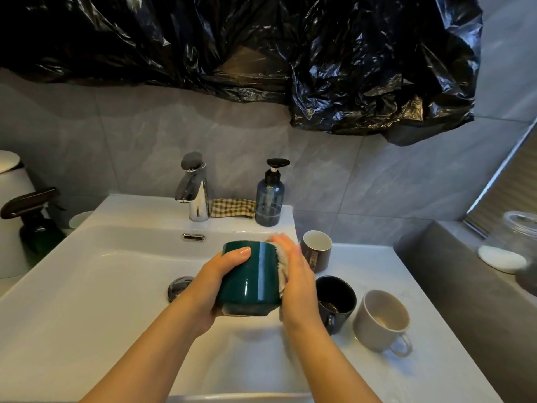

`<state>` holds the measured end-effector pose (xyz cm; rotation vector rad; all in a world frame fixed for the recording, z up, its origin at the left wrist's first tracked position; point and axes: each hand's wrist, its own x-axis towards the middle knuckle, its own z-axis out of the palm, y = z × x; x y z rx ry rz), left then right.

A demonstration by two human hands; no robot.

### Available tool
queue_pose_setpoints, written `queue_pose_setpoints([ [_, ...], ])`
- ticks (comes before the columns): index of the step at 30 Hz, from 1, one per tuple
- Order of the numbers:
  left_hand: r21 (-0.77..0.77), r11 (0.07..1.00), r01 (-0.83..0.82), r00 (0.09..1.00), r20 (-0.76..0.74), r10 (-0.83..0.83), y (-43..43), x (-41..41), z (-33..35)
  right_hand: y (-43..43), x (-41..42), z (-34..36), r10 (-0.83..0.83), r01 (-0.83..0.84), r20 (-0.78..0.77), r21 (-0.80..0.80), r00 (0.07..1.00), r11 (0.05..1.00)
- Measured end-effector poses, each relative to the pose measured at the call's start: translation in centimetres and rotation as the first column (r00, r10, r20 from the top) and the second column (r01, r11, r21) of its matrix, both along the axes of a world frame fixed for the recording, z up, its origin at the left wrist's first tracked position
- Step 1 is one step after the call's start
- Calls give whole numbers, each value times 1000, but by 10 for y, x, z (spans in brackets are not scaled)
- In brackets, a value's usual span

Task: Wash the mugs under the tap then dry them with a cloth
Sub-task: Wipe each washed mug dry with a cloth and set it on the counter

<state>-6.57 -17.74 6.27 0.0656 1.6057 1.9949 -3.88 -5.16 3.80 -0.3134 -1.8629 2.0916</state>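
Here the left hand (215,283) curls its fingers round the green mug (250,280) above the basin (87,271), the right hand (296,280) presses a cloth (281,266) on it with fingers together, and a hard push could slip the glossy mug free.

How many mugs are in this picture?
4. The green mug is held over the sink; brown mug, black mug and grey mug on the counter to its right. A white rim left of the sink may be another.

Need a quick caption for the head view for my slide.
Left hand holds a green mug over the sink while the right hand presses a cloth against its side.
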Motion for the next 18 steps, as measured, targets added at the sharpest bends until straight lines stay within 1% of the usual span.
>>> queue_pose_setpoints([
  [2, 8, 1000, 5, 1000, 0, -5, -3, 0, -1, 3, -1, -9, 70, -57, -49, 236, 996, 970],
  [3, 16, 1000, 15, 1000, -13, -15, -4, 1, 0, 5, -1, -8, 66, -46, -56, 313, 996, 949],
  [5, 6, 999, 39, 998, -53, -39, -5, 4, 0, 10, 1, -5, -1, 4, -8, 357, 1000, 934],
  [6, -7, 999, 45, 996, -74, -46, -5, 4, -1, 11, 1, -2, -35, 19, 43, 332, 998, 943],
  [8, -20, 998, 52, 993, -108, -54, -6, 4, -3, 12, -2, 2, -92, 32, 212, 269, 973, 963],
  [9, -18, 998, 53, 992, -116, -55, -6, 5, -4, 14, -5, 4, -83, 14, 313, 218, 946, 976],
  [10, -10, 998, 56, 991, -123, -57, -6, 7, -6, 17, -6, 7, -41, -15, 406, 134, 913, 991],
  [11, -2, 998, 59, 990, -127, -59, -6, 8, -8, 19, -6, 13, 6, -27, 470, 38, 883, 999],
  [12, 7, 998, 59, 990, -129, -58, -6, 9, -9, 22, -6, 18, 51, -26, 495, -59, 867, 998],
  [14, 39, 998, 45, 991, -124, -40, -6, 10, -9, 25, -5, 22, 74, 18, 473, -187, 878, 982],
  [15, 67, 997, 22, 994, -109, -15, -4, 11, -9, 23, -5, 21, 56, 36, 439, -198, 897, 980],
  [17, 127, 989, -69, 997, -25, 73, 1, 9, -7, 8, -2, 16, 19, 24, 345, -122, 938, 992],
  [18, 148, 981, -124, 992, 17, 123, 3, 7, -6, -1, 2, 12, 2, 16, 265, -66, 964, 998],
])
